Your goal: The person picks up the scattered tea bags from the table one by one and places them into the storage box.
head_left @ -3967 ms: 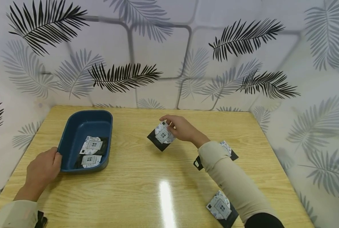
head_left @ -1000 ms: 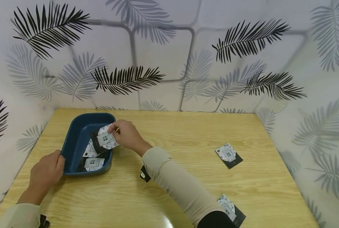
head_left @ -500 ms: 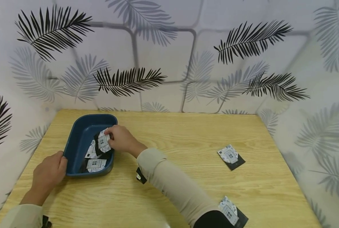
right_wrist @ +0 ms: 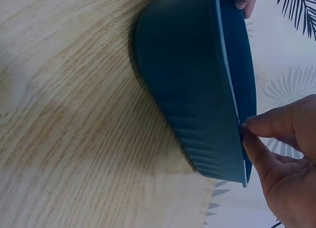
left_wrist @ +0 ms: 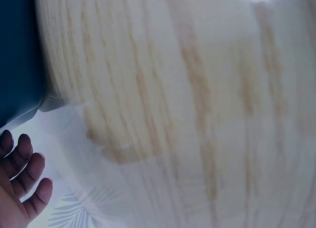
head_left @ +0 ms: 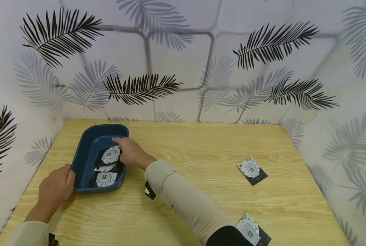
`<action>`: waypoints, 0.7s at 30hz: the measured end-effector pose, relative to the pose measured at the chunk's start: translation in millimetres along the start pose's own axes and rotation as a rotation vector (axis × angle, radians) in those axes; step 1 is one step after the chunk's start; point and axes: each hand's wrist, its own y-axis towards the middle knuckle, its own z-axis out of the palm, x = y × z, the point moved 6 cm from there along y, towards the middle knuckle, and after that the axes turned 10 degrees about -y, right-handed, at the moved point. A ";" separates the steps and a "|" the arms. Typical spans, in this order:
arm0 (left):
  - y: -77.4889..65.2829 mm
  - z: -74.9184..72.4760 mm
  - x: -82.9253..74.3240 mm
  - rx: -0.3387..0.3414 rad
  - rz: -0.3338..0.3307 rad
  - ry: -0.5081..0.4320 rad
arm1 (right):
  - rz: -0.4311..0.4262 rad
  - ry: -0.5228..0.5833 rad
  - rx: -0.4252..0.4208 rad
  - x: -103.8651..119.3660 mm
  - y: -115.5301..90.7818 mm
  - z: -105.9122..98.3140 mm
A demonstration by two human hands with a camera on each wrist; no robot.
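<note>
My left hand (head_left: 55, 186) grips the near left rim of a deep blue plastic basin (head_left: 87, 153), its thumb over the edge. Inside the basin, several flat black-and-white packets with floral print lie overlapping, the upper packet (head_left: 110, 154) on top of the others. My right hand (head_left: 132, 152) is at the basin's right rim, index finger stretched out above that packet and apart from it. In the right wrist view, the right thumb and finger (right_wrist: 261, 154) stand close together at the rim of the basin (right_wrist: 192, 80), and the packets are hidden behind the wall.
On the right of the wooden table (head_left: 186, 147) lies one packet (head_left: 252, 171). Another packet (head_left: 253, 232) is at the front, partly covered by the right sleeve. A leaf-patterned wall (head_left: 183, 58) rises behind the table.
My right hand has carried a packet leftward over the table into the basin and let go of it; it now lies on the other packets. The left hand keeps its grip on the rim.
</note>
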 end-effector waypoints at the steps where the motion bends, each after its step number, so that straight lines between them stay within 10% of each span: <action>1: -0.5 -0.1 -0.2 -0.002 0.001 -0.002 | -0.014 0.013 0.001 -0.1 -1.3 0.2; 10: 0.7 0.3 -0.1 0.009 0.006 -0.007 | -0.086 0.203 -0.030 -17.4 -26.6 -8.0; 21: -2.6 0.7 1.6 -0.004 0.011 -0.012 | -0.110 -0.070 -0.019 -37.8 -56.3 -22.1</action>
